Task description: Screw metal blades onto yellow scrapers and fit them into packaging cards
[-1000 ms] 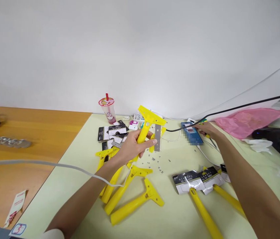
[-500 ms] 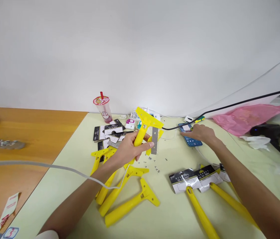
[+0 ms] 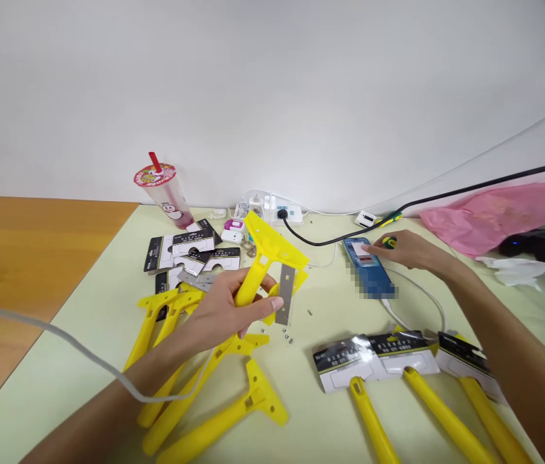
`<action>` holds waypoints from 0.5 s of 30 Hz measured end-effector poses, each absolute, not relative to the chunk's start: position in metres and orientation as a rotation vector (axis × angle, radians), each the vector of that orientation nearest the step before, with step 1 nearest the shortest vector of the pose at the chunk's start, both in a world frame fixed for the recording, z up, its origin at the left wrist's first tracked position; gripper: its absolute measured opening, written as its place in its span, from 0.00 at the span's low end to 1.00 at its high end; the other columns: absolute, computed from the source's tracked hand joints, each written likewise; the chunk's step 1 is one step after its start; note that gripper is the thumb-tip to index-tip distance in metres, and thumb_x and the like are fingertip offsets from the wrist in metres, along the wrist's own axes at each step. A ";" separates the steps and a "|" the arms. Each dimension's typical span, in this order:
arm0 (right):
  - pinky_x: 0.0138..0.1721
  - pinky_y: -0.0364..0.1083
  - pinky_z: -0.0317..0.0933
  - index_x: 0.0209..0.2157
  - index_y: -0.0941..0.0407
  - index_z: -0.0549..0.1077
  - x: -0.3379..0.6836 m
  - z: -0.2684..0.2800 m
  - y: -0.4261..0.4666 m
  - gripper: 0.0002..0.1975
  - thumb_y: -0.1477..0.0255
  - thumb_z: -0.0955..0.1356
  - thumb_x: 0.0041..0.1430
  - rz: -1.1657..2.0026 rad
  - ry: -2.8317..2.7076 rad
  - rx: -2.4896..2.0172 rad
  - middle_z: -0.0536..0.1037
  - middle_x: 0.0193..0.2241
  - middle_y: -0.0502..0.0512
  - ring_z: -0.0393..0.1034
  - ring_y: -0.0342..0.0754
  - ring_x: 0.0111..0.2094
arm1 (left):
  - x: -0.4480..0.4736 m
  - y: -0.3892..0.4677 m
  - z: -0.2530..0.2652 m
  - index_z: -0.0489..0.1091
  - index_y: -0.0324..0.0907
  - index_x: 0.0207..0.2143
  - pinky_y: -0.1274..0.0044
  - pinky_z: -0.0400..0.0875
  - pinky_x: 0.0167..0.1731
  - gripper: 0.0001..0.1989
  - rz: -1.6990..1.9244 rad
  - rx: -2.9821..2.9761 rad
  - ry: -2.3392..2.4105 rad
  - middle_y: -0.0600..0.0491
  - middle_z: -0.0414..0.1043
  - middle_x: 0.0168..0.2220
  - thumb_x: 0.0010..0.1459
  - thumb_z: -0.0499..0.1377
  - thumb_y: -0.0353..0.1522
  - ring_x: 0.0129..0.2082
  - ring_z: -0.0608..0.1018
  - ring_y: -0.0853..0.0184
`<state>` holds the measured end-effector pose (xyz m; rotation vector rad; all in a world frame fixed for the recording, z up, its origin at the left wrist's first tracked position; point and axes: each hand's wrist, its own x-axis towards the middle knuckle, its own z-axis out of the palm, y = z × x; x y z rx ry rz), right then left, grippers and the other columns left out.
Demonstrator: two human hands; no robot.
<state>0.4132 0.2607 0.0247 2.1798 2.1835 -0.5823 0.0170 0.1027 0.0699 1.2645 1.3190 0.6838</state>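
Observation:
My left hand (image 3: 233, 306) is closed around a yellow scraper (image 3: 272, 248), its wide head raised. The thumb and fingers of that hand also pinch a grey metal blade (image 3: 286, 290) against a smaller yellow piece (image 3: 295, 281) behind it. My right hand (image 3: 405, 249) reaches to a blue-cased phone (image 3: 373, 280), a fingertip at its lit screen. A green-and-yellow handle (image 3: 389, 243) shows within the right hand's curled fingers; the rest of it is hidden. Several small screws (image 3: 287, 336) lie below the blade. More yellow scraper handles (image 3: 204, 432) rest under my left forearm.
Packaged yellow scrapers (image 3: 373, 412) lie at front right. Black-and-white cards (image 3: 193, 242) and loose blades (image 3: 195, 281) are at left, by a drink cup (image 3: 168, 200). A power strip (image 3: 291, 213) with a black cable (image 3: 427, 202) sits near the wall. A pink bag (image 3: 489, 216) lies right.
The view has shifted closer, and the scraper in my left hand sits slightly further left. My right hand has moved from over the phone's top to its right side, with a fingertip at the screen.

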 end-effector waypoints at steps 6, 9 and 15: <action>0.26 0.48 0.52 0.44 0.56 0.82 0.430 0.018 0.290 0.34 0.38 0.73 0.59 -0.922 2.083 2.224 0.69 0.24 0.50 0.57 0.44 0.24 | 0.020 0.119 0.055 0.73 0.42 0.39 0.82 0.62 0.16 0.19 0.666 1.177 1.361 0.63 0.63 0.18 0.57 0.71 0.47 0.15 0.65 0.75; 0.25 0.47 0.52 0.44 0.56 0.82 0.435 0.007 0.303 0.33 0.40 0.74 0.58 -0.959 2.091 2.203 0.70 0.25 0.51 0.57 0.43 0.24 | 0.020 0.125 0.050 0.73 0.42 0.38 0.81 0.65 0.18 0.18 0.657 1.167 1.384 0.64 0.62 0.17 0.56 0.72 0.45 0.14 0.63 0.76; 0.23 0.46 0.52 0.47 0.54 0.81 0.445 -0.003 0.315 0.32 0.42 0.76 0.55 -0.959 2.048 2.219 0.74 0.27 0.52 0.59 0.44 0.24 | 0.018 0.132 0.044 0.74 0.42 0.41 0.81 0.64 0.18 0.20 0.637 1.175 1.429 0.64 0.61 0.16 0.59 0.70 0.48 0.14 0.63 0.75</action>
